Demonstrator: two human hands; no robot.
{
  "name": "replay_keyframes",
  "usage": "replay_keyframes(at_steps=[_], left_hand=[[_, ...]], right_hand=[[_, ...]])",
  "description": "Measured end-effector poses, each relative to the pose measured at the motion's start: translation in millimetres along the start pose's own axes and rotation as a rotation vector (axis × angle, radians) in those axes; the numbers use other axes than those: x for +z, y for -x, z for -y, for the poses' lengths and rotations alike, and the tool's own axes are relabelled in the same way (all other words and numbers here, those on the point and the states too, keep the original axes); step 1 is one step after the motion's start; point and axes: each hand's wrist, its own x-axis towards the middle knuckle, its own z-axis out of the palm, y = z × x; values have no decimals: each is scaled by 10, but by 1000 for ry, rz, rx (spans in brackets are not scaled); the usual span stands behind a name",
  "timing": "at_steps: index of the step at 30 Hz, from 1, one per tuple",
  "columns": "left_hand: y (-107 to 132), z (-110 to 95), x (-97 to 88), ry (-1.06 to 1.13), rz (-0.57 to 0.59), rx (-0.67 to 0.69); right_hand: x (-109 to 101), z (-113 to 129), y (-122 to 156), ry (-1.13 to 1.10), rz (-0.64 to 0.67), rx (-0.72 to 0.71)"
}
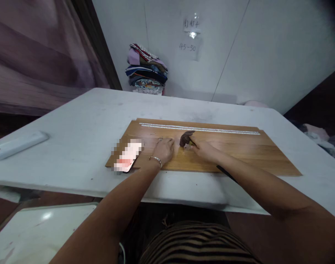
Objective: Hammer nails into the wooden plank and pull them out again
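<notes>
My right hand (204, 149) grips a claw hammer (185, 139) close below its dark, rusty head. The black end of the handle shows past my wrist. The hammer's face is low over a wooden board (239, 154); whether it touches cannot be made out. To the left, my left hand (164, 149), with a bracelet on the wrist, lies on the board with its fingers toward the hammer head. Small thin pieces that look like nails (152, 133) lie beyond my left hand. Any nail under the hammer is too small to see clearly.
Two pale marked strips (197, 128) run along the board's far edge. A blurred phone (128, 156) lies at its left end. The board rests on a white table (74, 146) with a white long object (21, 145) at left. Folded cloths (147, 71) are stacked behind.
</notes>
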Motion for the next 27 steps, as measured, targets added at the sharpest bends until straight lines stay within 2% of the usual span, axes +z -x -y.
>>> replay_keyframes(at_steps=[4, 13, 21, 27], left_hand=[[0, 7, 17, 5, -11, 7], [6, 29, 54, 22, -34, 16], [-2, 24, 34, 28, -28, 12], [-2, 24, 40, 6, -14, 5]], right_hand=[[11, -47, -39, 3, -30, -45], [52, -52, -6, 0, -18, -15], [8, 28, 7, -9, 0, 23], [21, -30, 4, -22, -6, 7]])
